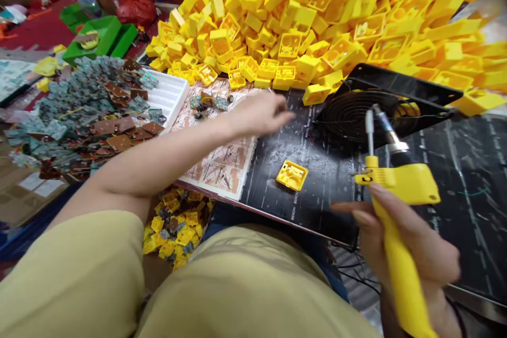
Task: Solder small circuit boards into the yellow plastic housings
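My right hand [412,237] grips the handle of a yellow soldering iron [396,243], with a metal tip and a thin tube pointing up and away. My left hand [267,111] reaches across the bench below the pile of yellow plastic housings [285,45]. Its fingers are partly curled and smeared by motion, so whether they hold anything is unclear. On the black mat [273,158] between my hands lies one yellow housing [292,175], open side up, with small metal parts inside. Left of my left hand sit a few small circuit boards with wires [209,101].
A black fan with a round wire guard [352,113] stands behind the soldering iron. A heap of circuit boards [87,111] lies on the left beside a white tray [174,92]. Green bins [99,37] stand behind it. Below the bench edge, a box holds yellow housings [182,227].
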### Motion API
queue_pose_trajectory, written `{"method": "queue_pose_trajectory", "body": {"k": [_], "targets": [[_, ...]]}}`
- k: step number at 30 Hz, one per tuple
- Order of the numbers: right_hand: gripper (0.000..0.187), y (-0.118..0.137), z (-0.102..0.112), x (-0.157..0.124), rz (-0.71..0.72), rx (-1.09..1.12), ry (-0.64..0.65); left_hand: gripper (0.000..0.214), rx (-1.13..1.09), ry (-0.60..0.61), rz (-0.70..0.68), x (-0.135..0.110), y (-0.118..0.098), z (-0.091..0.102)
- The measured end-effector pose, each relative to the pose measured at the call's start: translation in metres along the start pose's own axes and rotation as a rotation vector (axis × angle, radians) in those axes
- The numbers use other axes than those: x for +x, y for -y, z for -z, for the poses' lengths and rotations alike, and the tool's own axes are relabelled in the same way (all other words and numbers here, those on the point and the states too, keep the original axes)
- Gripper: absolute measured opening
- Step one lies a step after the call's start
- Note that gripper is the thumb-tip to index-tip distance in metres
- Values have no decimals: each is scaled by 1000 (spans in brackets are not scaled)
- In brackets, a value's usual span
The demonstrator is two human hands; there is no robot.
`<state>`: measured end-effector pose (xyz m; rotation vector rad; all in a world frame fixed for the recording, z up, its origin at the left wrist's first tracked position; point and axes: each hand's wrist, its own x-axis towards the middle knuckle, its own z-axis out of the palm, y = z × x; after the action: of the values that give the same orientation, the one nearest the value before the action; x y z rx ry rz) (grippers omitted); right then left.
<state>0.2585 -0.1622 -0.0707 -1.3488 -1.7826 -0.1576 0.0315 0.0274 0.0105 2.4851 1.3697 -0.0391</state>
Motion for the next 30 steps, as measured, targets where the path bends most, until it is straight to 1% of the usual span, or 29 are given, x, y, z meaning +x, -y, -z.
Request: {"method": "queue_pose_trajectory", "body": {"k": [1,2,3,5,6,7,9,10,12,14,15,16,17,18,19,20,21,22,24,26,28,30], "targets": [[42,3,-3,5,71,5,47,39,110,-91,108,14,17,8],[43,6,-6,10,125,3,73,42,214,-168,184,27,35,14],[42,11,-10,16,157,-3,91,51,298,-201,212,38,52,19],[40,21,-21,26,184,-8,138,63,326,-205,160,54,79,23],[40,26,-28,30,188,-25,155,67,328,-194,128,59,88,23],[41,31,-36,34,190,-49,164,70,328,-183,105,63,94,23],[42,39,-51,40,204,-130,186,80,347,-161,91,67,100,23],[39,42,-57,42,211,-158,200,82,364,-156,106,68,99,25],[27,44,-63,43,229,-156,238,78,416,-178,161,63,94,32],[20,42,-60,41,263,-57,287,70,452,-204,190,46,81,38],[19,40,-55,40,289,13,322,67,444,-192,163,32,73,38],[20,38,-50,38,317,86,360,63,409,-139,109,15,64,35],[20,34,-45,35,338,150,396,59,347,-43,-7,-4,54,30],[21,31,-39,33,347,196,420,57,282,98,-101,-25,43,22],[23,28,-35,30,340,216,433,56,249,217,-164,-45,34,11],[26,25,-31,27,320,212,428,53,272,240,-186,-64,25,0],[30,22,-28,24,290,188,405,49,335,202,-204,-81,18,-11],[36,20,-26,22,257,154,376,54,388,154,-203,-94,13,-22],[48,18,-24,17,207,79,322,70,450,86,-189,-113,6,-36],[50,19,-24,12,177,48,309,83,434,85,-182,-123,5,-41],[46,22,-25,9,162,76,332,85,392,74,-197,-126,6,-42],[43,23,-25,7,153,130,348,86,353,18,-208,-128,6,-42]]}}
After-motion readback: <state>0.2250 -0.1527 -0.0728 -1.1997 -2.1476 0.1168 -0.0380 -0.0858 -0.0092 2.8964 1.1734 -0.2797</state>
